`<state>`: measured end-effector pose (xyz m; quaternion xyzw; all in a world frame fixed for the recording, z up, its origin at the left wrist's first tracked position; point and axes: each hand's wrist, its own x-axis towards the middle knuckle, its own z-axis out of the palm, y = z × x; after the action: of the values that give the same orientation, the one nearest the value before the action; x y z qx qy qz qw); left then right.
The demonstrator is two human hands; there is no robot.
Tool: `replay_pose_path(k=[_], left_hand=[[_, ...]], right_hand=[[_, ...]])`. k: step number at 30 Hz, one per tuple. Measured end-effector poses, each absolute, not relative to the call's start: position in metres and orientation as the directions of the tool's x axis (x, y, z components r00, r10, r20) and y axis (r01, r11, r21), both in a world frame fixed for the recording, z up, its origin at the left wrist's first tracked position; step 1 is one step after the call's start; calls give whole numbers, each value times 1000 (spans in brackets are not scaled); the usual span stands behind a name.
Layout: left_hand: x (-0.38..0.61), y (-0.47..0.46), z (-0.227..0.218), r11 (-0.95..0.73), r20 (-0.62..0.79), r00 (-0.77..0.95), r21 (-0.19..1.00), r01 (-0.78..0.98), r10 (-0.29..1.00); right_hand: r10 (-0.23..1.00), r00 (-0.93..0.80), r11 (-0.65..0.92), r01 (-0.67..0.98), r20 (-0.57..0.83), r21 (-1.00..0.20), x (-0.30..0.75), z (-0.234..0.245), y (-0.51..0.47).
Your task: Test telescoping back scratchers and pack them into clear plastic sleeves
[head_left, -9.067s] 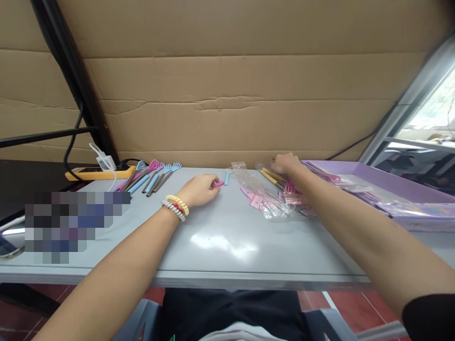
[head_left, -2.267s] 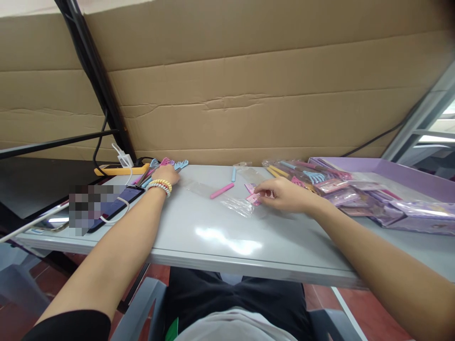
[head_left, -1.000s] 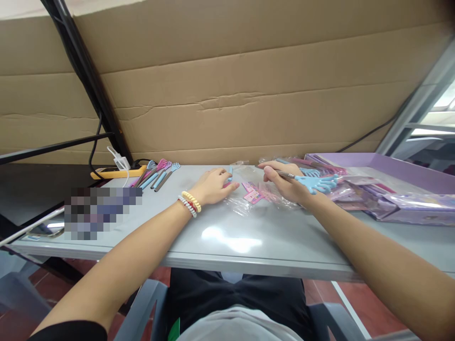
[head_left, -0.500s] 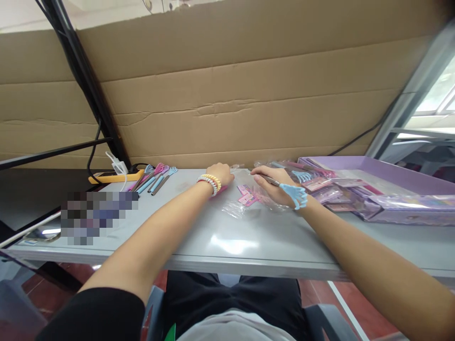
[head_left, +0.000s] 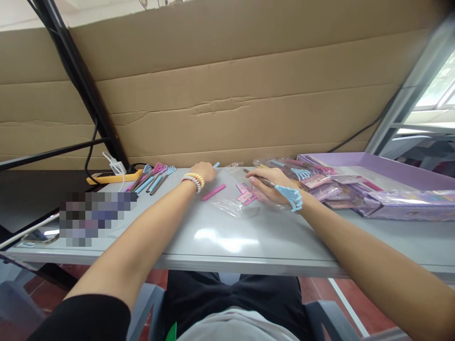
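Note:
My right hand (head_left: pixel 272 180) is closed around the brown rod of a back scratcher (head_left: pixel 289 196), whose light blue, hand-shaped head lies by the wrist. Further left, my left hand (head_left: pixel 203 172) has its fingers curled, and the end of a light blue tube (head_left: pixel 216 165) sticks out beyond them. A pink tube (head_left: pixel 213 192) lies on the table just in front of that hand. Between my hands are pink printed cards (head_left: pixel 246 196) and a clear plastic bag (head_left: pixel 231 207).
Several back scratchers (head_left: pixel 154 179) lie at the left, near a yellow power strip (head_left: pixel 113 176). To the right, packaged back scratchers (head_left: pixel 302 174) are heaped against a purple box (head_left: pixel 398 171). A cardboard panel (head_left: pixel 227 94) stands behind the grey table (head_left: pixel 270 241).
My left hand has moved left, uncovering the pink tube, and a light blue tube end now shows at its fingers. My right hand keeps the back scratcher, shifted slightly left.

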<state>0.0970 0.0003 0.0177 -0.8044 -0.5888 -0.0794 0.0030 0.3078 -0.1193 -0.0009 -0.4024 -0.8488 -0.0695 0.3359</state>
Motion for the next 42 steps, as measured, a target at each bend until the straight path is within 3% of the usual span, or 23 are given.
replay_pose_path(k=[5, 9, 14, 19, 25, 35, 42], left_hand=[[57, -10, 21, -466, 273, 423, 115, 877, 864], [32, -9, 6, -651, 381, 549, 223, 726, 744], [22, -9, 0, -685, 415, 559, 282, 672, 718], [28, -17, 1, -690, 403, 566, 325, 647, 720], [30, -18, -2, -696, 373, 589, 342, 632, 717], [32, -27, 1, -697, 312, 629, 422, 580, 712], [51, -47, 7, -758, 313, 691, 268, 595, 652]], right_hand=[[654, -477, 684, 705, 587, -189, 305, -3, -120], [675, -452, 677, 693, 583, -247, 303, -5, -120], [781, -329, 584, 687, 532, -433, 300, -2, -125], [852, -331, 523, 555, 405, -647, 297, 5, -133], [854, -354, 511, 435, 381, -741, 298, -1, -128], [838, -377, 436, 29, 394, -900, 302, 1, -122], [864, -362, 354, -58, 350, -934, 298, 4, -125]])
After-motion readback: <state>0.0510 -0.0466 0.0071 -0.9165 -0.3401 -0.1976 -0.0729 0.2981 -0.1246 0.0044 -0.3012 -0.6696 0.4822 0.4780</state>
